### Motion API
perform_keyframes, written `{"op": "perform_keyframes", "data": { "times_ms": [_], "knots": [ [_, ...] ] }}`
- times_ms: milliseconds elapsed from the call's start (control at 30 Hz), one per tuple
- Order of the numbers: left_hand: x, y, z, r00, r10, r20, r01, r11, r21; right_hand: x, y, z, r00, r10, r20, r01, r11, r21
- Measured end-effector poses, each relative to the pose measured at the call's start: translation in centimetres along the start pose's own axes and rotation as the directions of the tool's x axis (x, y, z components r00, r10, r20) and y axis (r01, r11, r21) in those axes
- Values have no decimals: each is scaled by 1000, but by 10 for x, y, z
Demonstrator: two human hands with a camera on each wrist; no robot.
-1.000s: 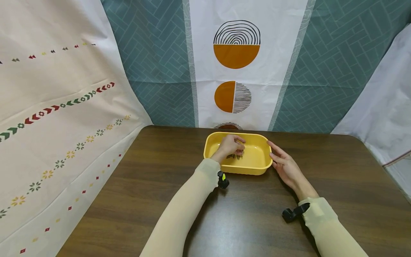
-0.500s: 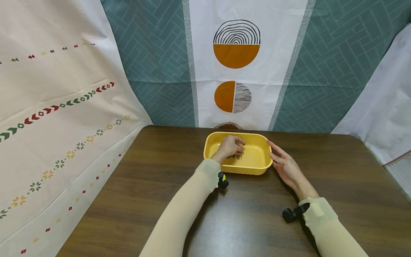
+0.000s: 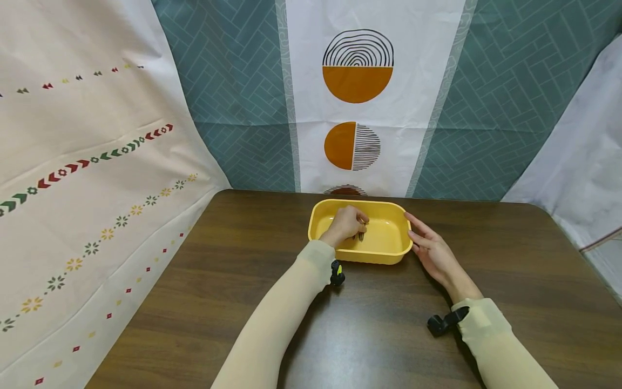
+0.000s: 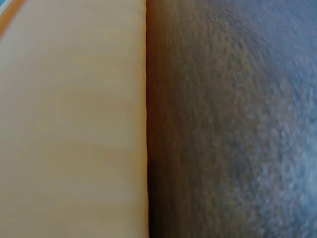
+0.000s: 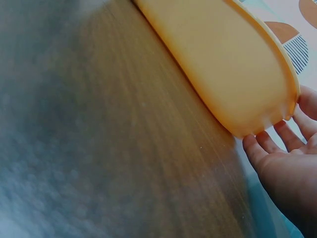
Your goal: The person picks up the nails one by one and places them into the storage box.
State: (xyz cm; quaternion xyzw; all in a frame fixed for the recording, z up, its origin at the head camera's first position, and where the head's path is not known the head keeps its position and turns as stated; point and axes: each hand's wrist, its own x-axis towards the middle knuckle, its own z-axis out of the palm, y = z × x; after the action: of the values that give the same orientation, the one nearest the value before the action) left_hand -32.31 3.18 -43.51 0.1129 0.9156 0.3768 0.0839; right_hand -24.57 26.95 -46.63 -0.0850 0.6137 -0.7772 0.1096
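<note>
A yellow plastic bin (image 3: pixel 386 237) sits on the dark wooden table. My left hand (image 3: pixel 344 222) reaches into it with curled fingers, which seem to pinch a few small, thin, dark pieces (image 3: pixel 361 236); their kind is too small to make out, and the hand covers part of them. Against the bin's right end, my right hand (image 3: pixel 432 254) touches the outside wall with spread, fairly straight fingers. The right wrist view has those fingers (image 5: pixel 255 148) on the end wall of the bin (image 5: pixel 223 64). Only the bin's outer wall (image 4: pixel 74 119) and the table fill the left wrist view.
The brown wooden table (image 3: pixel 233 302) extends around the bin on every side. Behind it hangs a patterned teal and white cloth (image 3: pixel 243 97). Another cream cloth (image 3: pixel 87 135) borders the left, and a white one (image 3: pixel 588 135) the right. Each wrist carries a black camera (image 3: pixel 439 325).
My left hand's fingers have shifted slightly left and drawn closer around the small dark pieces, fewer of which now show below the fingers. The right hand and the bin have stayed put.
</note>
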Motion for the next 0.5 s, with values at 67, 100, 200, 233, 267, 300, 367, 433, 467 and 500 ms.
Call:
{"op": "perform_keyframes", "data": {
  "times_ms": [67,100,200,233,267,300,367,433,467,500],
  "knots": [
    [-1,1,0,1000,-5,1,5,1000,-6,0,-1,0,1000,2,-4,-2,1000,-2],
    [-1,1,0,1000,-5,0,5,1000,-8,0,-1,0,1000,3,-4,-3,1000,-3],
    [-2,2,0,1000,-1,0,1,1000,-12,0,-1,0,1000,0,-4,0,1000,0],
    [-2,2,0,1000,5,1,-5,1000,-14,0,-1,0,1000,0,-4,0,1000,0],
    [-2,2,0,1000,9,2,-9,1000,-17,0,-1,0,1000,-2,-3,2,1000,1],
    [-2,2,0,1000,13,3,-13,1000,-20,-1,-1,0,1000,-5,0,5,1000,3],
    [-2,2,0,1000,21,5,-21,1000,-17,-1,-1,1,1000,-11,5,11,1000,4],
    [-2,2,0,1000,29,7,-29,1000,-10,-1,-1,0,1000,-18,8,18,1000,2],
    [-1,2,0,1000,28,6,-28,1000,-4,-2,-1,1,1000,-23,11,22,1000,3],
    [-1,2,-1,999,32,3,-32,999,3,-2,-1,1,1000,-26,13,26,1000,5]
  ]
}}
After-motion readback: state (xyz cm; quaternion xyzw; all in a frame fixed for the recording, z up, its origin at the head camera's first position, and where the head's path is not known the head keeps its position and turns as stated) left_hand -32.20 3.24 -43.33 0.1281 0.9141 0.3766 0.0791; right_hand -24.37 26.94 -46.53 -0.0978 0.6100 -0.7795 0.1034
